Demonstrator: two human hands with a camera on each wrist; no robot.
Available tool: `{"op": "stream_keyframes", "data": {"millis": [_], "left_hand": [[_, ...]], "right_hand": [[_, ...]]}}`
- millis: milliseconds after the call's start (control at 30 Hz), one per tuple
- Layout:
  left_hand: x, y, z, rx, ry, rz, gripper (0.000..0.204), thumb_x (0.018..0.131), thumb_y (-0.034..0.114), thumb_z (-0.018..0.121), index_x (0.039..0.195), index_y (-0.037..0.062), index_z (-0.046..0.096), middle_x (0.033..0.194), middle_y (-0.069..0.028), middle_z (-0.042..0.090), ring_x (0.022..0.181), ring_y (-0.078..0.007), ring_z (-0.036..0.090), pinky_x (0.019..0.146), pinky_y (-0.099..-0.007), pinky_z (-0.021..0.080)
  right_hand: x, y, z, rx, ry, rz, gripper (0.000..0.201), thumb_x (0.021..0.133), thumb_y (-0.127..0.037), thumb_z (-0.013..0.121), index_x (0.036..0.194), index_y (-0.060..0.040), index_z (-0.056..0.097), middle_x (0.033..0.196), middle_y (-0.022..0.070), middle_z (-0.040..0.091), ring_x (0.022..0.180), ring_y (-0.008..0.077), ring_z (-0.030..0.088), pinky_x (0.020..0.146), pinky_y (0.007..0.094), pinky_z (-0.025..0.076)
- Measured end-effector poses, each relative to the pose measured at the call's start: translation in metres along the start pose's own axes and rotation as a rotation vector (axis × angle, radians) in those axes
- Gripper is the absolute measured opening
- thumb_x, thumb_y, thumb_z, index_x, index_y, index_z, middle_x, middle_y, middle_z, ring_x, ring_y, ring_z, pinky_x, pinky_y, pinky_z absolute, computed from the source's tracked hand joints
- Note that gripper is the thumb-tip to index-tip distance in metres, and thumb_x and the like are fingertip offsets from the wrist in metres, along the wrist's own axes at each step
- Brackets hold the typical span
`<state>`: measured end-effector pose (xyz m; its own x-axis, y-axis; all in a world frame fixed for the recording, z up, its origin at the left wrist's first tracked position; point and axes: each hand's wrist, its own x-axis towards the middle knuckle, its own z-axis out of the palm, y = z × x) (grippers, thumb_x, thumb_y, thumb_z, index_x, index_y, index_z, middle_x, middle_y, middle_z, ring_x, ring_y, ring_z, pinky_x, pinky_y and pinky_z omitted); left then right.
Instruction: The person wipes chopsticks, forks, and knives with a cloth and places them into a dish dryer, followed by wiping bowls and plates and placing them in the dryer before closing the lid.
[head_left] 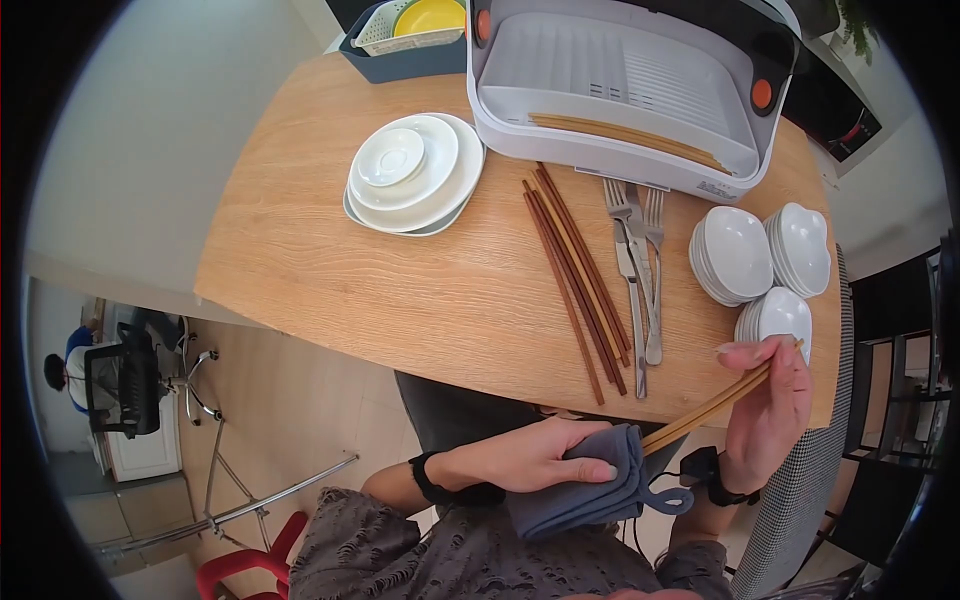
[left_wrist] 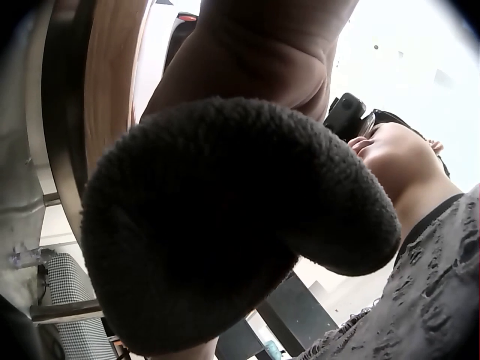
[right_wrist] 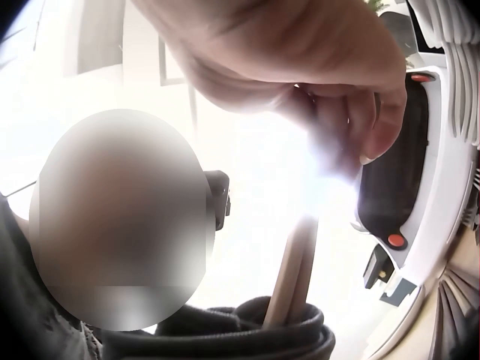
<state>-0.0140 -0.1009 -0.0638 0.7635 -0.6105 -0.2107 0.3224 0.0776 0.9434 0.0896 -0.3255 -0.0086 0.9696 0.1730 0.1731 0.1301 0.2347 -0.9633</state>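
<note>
My left hand [head_left: 556, 460] grips a folded grey-blue cloth [head_left: 580, 508] with a hanging loop, thumb on top. The cloth is wrapped about the lower ends of light wooden chopsticks [head_left: 708, 409], hiding those ends. At their upper ends, the fingers of my right hand [head_left: 768, 415] pinch the chopsticks, close by the small white bowls. From the right wrist view, the chopsticks [right_wrist: 291, 274] rise out of the cloth's dark folds [right_wrist: 217, 341]. Dark fuzzy cloth [left_wrist: 225, 225] fills the middle of the left wrist view and hides the fingers there.
Dark brown chopsticks [head_left: 570, 285] lie beside forks and knives [head_left: 640, 280] on the wooden table [head_left: 400, 300]. White bowls [head_left: 732, 250] are stacked at right, white plates [head_left: 440, 205] at left. Behind stands a white box [head_left: 620, 60] holding light chopsticks [head_left: 630, 138], near a blue-grey basket [head_left: 400, 65].
</note>
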Motion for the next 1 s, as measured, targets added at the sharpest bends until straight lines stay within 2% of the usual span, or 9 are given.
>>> {"op": "stream_keyframes", "data": {"millis": [167,267,367,467,533,700,800,933,1000], "left_hand": [[0.000,-0.004,0.000,0.052,0.007,-0.018,0.039,0.100,0.034,0.062,0.121,0.0015,0.057,0.099,-0.0086,0.066,0.092,-0.0138,0.060,0.084,-0.0295,0.048],[0.001,-0.006,0.001,0.019,0.055,0.010,0.041,0.100,0.030,0.062,0.127,0.0002,0.055,0.107,-0.0069,0.066,0.099,-0.0122,0.059,0.089,-0.0290,0.047],[0.004,-0.008,0.005,-0.084,0.147,0.031,0.045,0.101,0.028,0.061,0.134,-0.0009,0.052,0.113,-0.0068,0.065,0.104,-0.0118,0.058,0.093,-0.0291,0.047],[0.005,-0.003,0.003,-0.111,0.146,0.040,0.048,0.101,0.028,0.061,0.137,-0.0011,0.049,0.113,-0.0073,0.065,0.105,-0.0121,0.058,0.094,-0.0295,0.046],[0.006,-0.004,0.004,-0.101,0.104,0.034,0.051,0.100,0.020,0.063,0.143,-0.0012,0.046,0.119,-0.0044,0.063,0.109,-0.0114,0.055,0.099,-0.0286,0.044],[0.008,0.004,0.002,-0.100,0.043,0.060,0.051,0.100,0.019,0.063,0.142,-0.0017,0.046,0.116,-0.0034,0.063,0.108,-0.0107,0.055,0.097,-0.0275,0.044],[0.008,0.004,-0.004,-0.117,0.028,0.059,0.049,0.100,0.022,0.063,0.140,-0.0017,0.048,0.115,-0.0025,0.063,0.107,-0.0101,0.055,0.097,-0.0269,0.045],[-0.001,-0.003,-0.012,-0.298,0.085,0.086,0.041,0.102,0.029,0.059,0.130,-0.0006,0.055,0.112,-0.0026,0.065,0.102,-0.0092,0.057,0.093,-0.0269,0.047],[-0.007,-0.007,-0.015,-0.390,0.089,0.088,0.039,0.103,0.029,0.059,0.129,-0.0003,0.056,0.113,-0.0011,0.064,0.104,-0.0080,0.056,0.095,-0.0258,0.047]], "right_hand": [[-0.002,0.002,-0.006,0.049,0.091,-0.024,0.035,0.108,-0.027,0.043,0.101,0.0046,0.056,0.084,0.0201,0.071,0.082,0.0228,0.067,0.085,0.0356,0.050],[-0.007,0.009,0.000,-0.056,0.015,0.037,0.030,0.107,-0.022,0.047,0.110,0.0063,0.055,0.091,0.0198,0.072,0.090,0.0221,0.068,0.088,0.0342,0.050],[-0.029,0.000,0.031,-0.083,-0.253,0.417,0.027,0.105,-0.017,0.052,0.115,0.0071,0.055,0.102,0.0208,0.072,0.099,0.0202,0.067,0.091,0.0319,0.051],[-0.041,0.010,0.033,-0.007,-0.293,0.439,0.025,0.103,-0.015,0.055,0.116,0.0066,0.057,0.111,0.0218,0.071,0.103,0.0190,0.066,0.092,0.0292,0.051],[-0.034,0.000,0.024,-0.077,-0.378,0.454,0.025,0.104,-0.016,0.055,0.113,0.0073,0.059,0.111,0.0221,0.071,0.098,0.0175,0.067,0.087,0.0269,0.052],[-0.027,-0.031,0.019,-0.233,-0.403,0.447,0.022,0.102,-0.014,0.057,0.107,0.0075,0.060,0.108,0.0201,0.072,0.094,0.0182,0.069,0.084,0.0276,0.053],[-0.018,-0.074,0.032,-0.445,-0.306,0.369,0.022,0.103,-0.014,0.055,0.106,0.0071,0.059,0.102,0.0174,0.073,0.093,0.0191,0.071,0.083,0.0286,0.055],[0.024,-0.100,0.043,-0.665,-0.096,-0.086,0.022,0.104,-0.015,0.053,0.105,0.0061,0.059,0.094,0.0149,0.072,0.089,0.0198,0.071,0.082,0.0316,0.058],[0.063,-0.099,0.043,-0.781,-0.162,-0.172,0.021,0.103,-0.014,0.054,0.106,0.0054,0.060,0.093,0.0147,0.072,0.088,0.0198,0.071,0.081,0.0323,0.059]]}}
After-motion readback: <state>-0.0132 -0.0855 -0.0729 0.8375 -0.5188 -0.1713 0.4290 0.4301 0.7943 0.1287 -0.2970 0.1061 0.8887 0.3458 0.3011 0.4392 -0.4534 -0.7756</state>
